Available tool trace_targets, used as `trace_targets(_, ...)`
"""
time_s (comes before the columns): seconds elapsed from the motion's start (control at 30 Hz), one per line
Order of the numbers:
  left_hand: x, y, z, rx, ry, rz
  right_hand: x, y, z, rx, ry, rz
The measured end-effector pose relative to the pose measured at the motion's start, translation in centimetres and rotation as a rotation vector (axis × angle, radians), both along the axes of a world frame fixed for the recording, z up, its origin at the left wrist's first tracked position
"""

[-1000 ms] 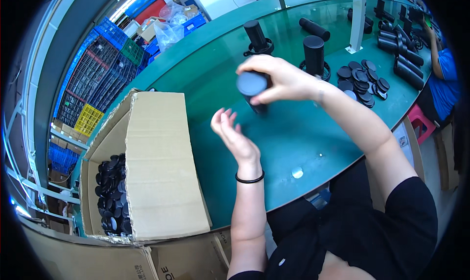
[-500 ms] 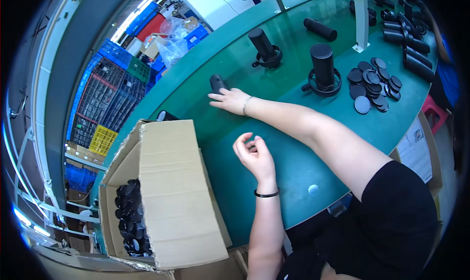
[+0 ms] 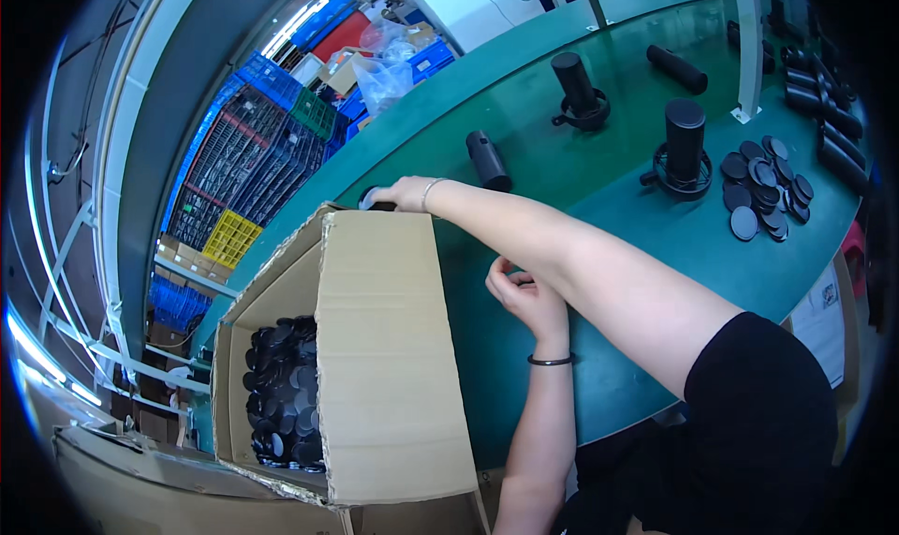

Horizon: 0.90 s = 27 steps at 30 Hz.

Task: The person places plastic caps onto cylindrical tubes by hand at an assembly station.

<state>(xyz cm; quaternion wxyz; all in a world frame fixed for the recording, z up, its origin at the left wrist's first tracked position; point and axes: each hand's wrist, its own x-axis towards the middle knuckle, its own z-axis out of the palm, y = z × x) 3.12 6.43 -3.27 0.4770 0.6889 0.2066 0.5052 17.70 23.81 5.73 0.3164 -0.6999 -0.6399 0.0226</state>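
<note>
My right hand [image 3: 406, 194] reaches far left, behind the raised flap of a cardboard box [image 3: 393, 366]. Its fingers close over a black cylindrical part [image 3: 366, 198] with a pale rim, mostly hidden by hand and flap. Just right of that hand, a short black tube [image 3: 488, 161] lies on the green table. My left hand [image 3: 528, 296], a black band at its wrist, hovers beside the box under my right forearm. Its fingers are loosely curled and nothing shows in them. Many black discs [image 3: 284, 395] fill the box's visible opening.
Two upright black cylinders with ringed bases [image 3: 685, 146] [image 3: 579, 95] stand farther right. Another tube [image 3: 677, 69] lies behind them. Loose black discs [image 3: 766, 184] are piled near a white post [image 3: 747, 58], with more tubes [image 3: 824, 95] at the far right. Stacked crates [image 3: 253, 151] stand beyond the table.
My right hand has left the short black tube and moved left to the cylindrical part behind the box flap. My left hand stays curled. The view has shifted, moving the scene rightward.
</note>
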Motion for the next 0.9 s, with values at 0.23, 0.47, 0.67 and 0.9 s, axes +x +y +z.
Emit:
trace_targets(0.23,-0.4,0.7,0.1,-0.038,-0.025,-0.019,2.5,-9.6,-1.0,0.396,0.045,-0.289)
trace_targets(0.47,-0.9,0.0,2.4,0.043,-0.082,-0.174,-1.7,-27.3,4.6,0.098,-0.009,-0.112)
trace_targets(0.67,-1.8,-3.8,4.8,0.057,-0.084,-0.737,-8.3,-34.2,5.1,-0.030,-0.387,-0.196)
trace_targets(0.9,-1.3,-3.9,3.4,-0.154,-0.099,-0.766,-6.3,-41.0,2.9,0.196,-0.056,-0.211)
